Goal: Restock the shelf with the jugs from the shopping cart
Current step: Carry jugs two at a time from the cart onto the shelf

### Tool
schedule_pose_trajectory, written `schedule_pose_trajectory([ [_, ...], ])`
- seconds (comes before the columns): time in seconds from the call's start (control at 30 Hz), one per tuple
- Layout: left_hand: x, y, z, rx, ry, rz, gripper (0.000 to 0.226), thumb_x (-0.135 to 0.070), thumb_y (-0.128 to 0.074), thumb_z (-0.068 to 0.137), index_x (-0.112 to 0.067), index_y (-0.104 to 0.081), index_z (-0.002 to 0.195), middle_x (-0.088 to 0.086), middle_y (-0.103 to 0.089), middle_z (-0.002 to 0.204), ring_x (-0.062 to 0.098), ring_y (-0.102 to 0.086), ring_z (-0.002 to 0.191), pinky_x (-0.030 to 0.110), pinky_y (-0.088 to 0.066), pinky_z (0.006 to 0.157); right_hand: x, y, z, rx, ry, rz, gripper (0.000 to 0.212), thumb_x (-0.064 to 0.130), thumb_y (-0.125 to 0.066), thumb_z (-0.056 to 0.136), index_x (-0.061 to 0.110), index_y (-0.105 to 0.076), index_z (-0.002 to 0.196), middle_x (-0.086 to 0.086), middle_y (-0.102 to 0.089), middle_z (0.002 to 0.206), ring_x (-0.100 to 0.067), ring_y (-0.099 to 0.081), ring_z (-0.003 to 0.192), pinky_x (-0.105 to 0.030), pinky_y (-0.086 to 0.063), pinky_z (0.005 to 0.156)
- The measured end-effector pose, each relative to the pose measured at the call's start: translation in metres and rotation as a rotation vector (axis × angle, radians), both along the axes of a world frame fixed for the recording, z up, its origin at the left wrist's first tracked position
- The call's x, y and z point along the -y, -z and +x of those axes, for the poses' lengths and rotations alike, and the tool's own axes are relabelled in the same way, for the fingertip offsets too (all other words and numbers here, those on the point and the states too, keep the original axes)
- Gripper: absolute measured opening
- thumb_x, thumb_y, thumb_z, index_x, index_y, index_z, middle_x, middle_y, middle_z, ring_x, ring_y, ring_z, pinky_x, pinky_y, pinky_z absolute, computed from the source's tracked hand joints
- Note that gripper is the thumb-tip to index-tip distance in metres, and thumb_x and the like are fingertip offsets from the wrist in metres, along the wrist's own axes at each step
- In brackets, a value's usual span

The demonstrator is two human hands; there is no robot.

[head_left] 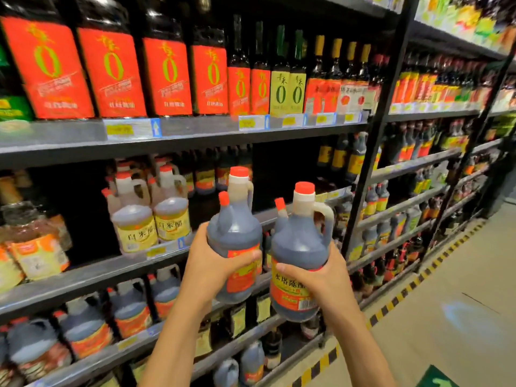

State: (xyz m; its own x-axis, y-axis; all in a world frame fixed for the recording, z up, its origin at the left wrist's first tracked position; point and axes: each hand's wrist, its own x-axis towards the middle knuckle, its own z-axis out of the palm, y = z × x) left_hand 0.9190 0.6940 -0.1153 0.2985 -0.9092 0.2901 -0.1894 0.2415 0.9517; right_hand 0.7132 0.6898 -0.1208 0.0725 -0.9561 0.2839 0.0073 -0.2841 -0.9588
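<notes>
Dark-brown liquid fills two translucent plastic jugs with red caps and red-and-yellow labels. The left jug is in the left hand and the right jug in the right hand. Both are upright, just beside each other, in the air in front of the grey metal shelf board. The cart is not in view.

On that board, left of the held jugs, stand pale yellow-labelled plastic jugs, with a dark gap to their right. Matching dark jugs stand on the level below the board.

Step, as judged: both jugs are at the shelf, not yet set down. The target is either the gap or the level below; I cannot tell which.

Next move: ease each jug in over the front edge, base level and label outward.

Left fingers wrap the left jug's belly. Right fingers curl round the right jug's label band. Neither hand is on a handle.
</notes>
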Motion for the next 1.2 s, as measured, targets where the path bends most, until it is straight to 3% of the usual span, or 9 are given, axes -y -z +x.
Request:
schedule_pose_trajectory([
  [0.23,0.076,-0.005,-0.019,-0.025,-0.197,-0.018,0.087,-0.042,-0.093,0.045,-0.025,-0.055,0.122,-0.007,-0.068,0.116,0.011,-0.067,0.104,0.044,-0.057,0.085,0.133,-0.008,-0.007,-0.034,-0.226,-0.094,0.078,0.029,-0.095,0.051,0.033,-0.053,0.117,0.013,-0.067,0.116,0.006,-0.065,0.099,-0.011,-0.053,0.069],
  [0.4,0.108,-0.013,-0.023,-0.002,-0.354,-0.062,0.089,-0.037,-0.096,0.044,-0.028,-0.055,0.122,-0.010,-0.067,0.117,0.005,-0.066,0.105,0.027,-0.056,0.081,0.194,-0.015,-0.001,-0.019,-0.337,-0.171,0.079,0.027,-0.095,0.050,0.037,-0.051,0.114,0.015,-0.063,0.116,0.012,-0.061,0.100,-0.006,-0.050,0.071],
  [0.47,0.120,-0.014,-0.018,0.056,-0.377,-0.071,0.089,-0.033,-0.098,0.046,-0.028,-0.053,0.123,-0.009,-0.064,0.121,0.003,-0.063,0.107,0.016,-0.053,0.076,0.214,-0.017,0.003,-0.008,-0.381,-0.205,0.078,0.017,-0.096,0.054,0.033,-0.052,0.117,0.012,-0.063,0.116,0.008,-0.062,0.102,-0.009,-0.051,0.073],
  [0.57,0.137,-0.016,-0.008,0.138,-0.411,-0.068,0.093,-0.041,-0.096,0.044,-0.036,-0.051,0.125,-0.011,-0.059,0.126,0.000,-0.059,0.112,0.017,-0.052,0.080,0.243,-0.022,0.012,-0.013,-0.450,-0.270,0.077,0.009,-0.094,0.056,0.031,-0.054,0.116,0.008,-0.065,0.115,0.001,-0.064,0.104,-0.016,-0.053,0.076],
  [0.67,0.154,-0.018,0.005,0.196,-0.389,-0.098,0.087,-0.022,-0.098,0.048,-0.040,-0.050,0.119,-0.009,-0.061,0.123,-0.006,-0.060,0.107,0.012,-0.050,0.077,0.265,-0.025,0.023,-0.058,-0.473,-0.328,0.083,0.007,-0.095,0.056,0.032,-0.054,0.123,0.007,-0.063,0.123,-0.006,-0.062,0.112,-0.022,-0.053,0.082],
  [0.8,0.177,-0.014,0.028,0.178,-0.278,-0.096,0.087,-0.014,-0.096,0.054,-0.032,-0.051,0.126,-0.004,-0.065,0.122,0.012,-0.063,0.112,0.028,-0.056,0.083,0.289,-0.023,0.036,-0.070,-0.446,-0.368,0.087,0.004,-0.095,0.054,0.035,-0.053,0.123,0.017,-0.061,0.123,-0.003,-0.059,0.115,-0.017,-0.050,0.085],
  [1.07,0.216,0.008,0.060,0.036,-0.203,-0.018,0.090,-0.021,-0.095,0.044,-0.023,-0.056,0.125,-0.004,-0.068,0.121,0.014,-0.064,0.114,0.042,-0.052,0.097,0.333,-0.006,0.057,-0.143,-0.469,-0.324,0.088,0.000,-0.095,0.051,0.032,-0.055,0.123,0.022,-0.062,0.117,0.003,-0.060,0.110,-0.012,-0.050,0.082],
  [1.2,0.232,0.019,0.075,0.025,-0.212,0.034,0.077,-0.004,-0.093,0.053,-0.014,-0.058,0.121,0.000,-0.073,0.112,0.020,-0.067,0.110,0.035,-0.055,0.093,0.361,0.006,0.071,-0.186,-0.514,-0.257,0.083,0.002,-0.095,0.049,0.029,-0.057,0.118,0.017,-0.066,0.109,-0.001,-0.064,0.103,-0.019,-0.053,0.078],
])
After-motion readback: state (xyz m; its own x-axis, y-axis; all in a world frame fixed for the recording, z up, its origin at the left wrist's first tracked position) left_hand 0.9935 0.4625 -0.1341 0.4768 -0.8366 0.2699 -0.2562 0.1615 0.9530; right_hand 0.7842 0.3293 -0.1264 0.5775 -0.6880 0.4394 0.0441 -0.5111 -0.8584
